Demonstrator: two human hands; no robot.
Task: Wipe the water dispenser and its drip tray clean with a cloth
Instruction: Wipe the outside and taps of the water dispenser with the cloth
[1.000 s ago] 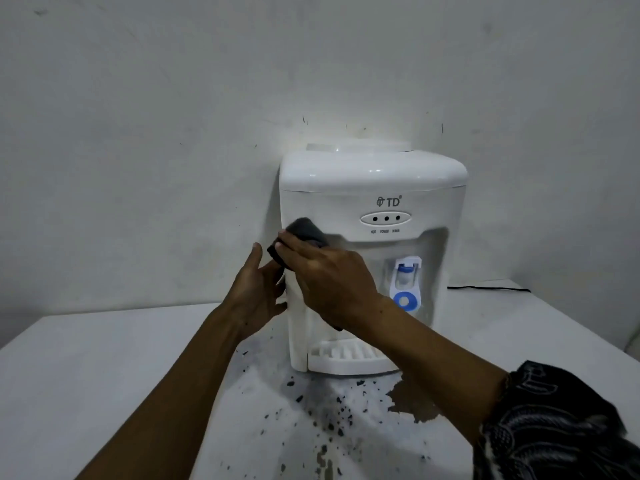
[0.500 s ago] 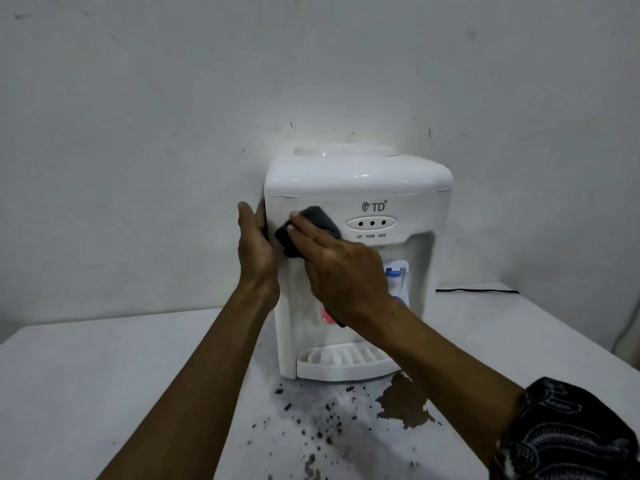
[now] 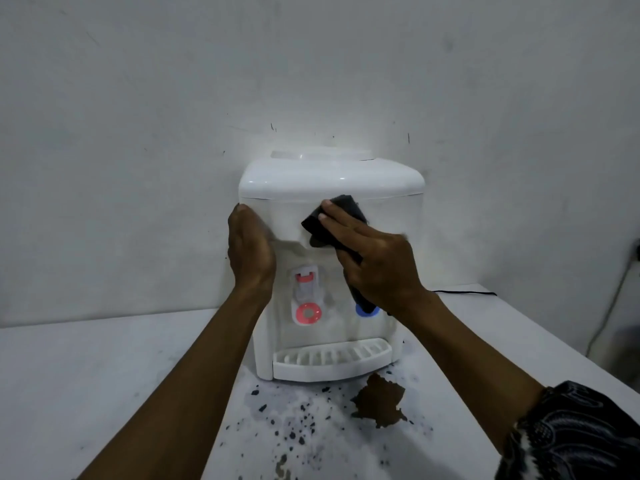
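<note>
cloth [image 3: 341,211] slid right, left hand [image 3: 249,247] bracing dispenser [image 3: 329,181] edge

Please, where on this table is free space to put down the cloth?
Widest free patch: the table left of the dispenser, between the wall and the left arm. A smaller one lies right of the dispenser, in front of the black cable. Before the drip tray it is crowded: both arms, black specks, a brown stain.

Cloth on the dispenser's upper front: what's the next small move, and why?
Probably slide the cloth rightward across the upper front of the water dispenser. The right hand presses it near the middle there, the stretch to its right lies uncovered, and the left hand braces the left side, so the unit should hold steady.
</note>
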